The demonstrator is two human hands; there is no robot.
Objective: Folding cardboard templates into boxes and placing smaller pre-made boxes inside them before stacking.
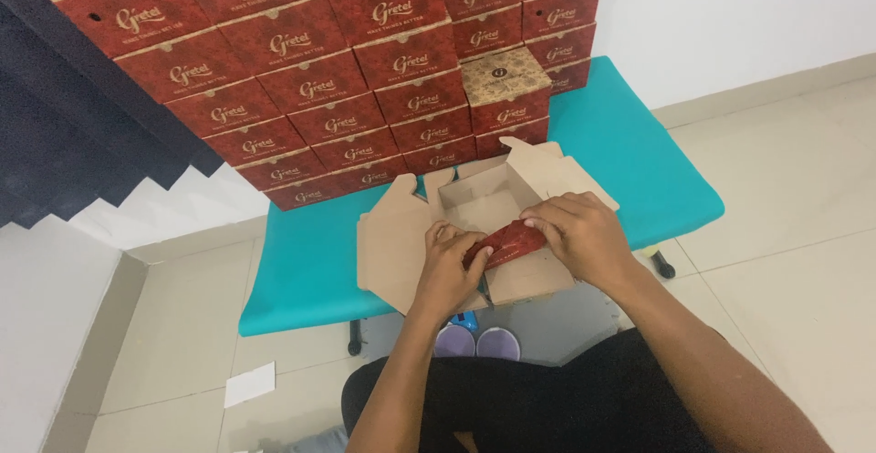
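Hands (447,266) (584,234) curled, fingers pinching red flap (505,241)

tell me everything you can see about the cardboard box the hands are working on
The cardboard box is a half-folded carton, plain brown inside and red on its outer face, which shows on the front flap. It lies open on the teal bench in front of the stacked red boxes, side flaps spread flat. The left hand and right hand both pinch the red flap, folding it over the front wall.
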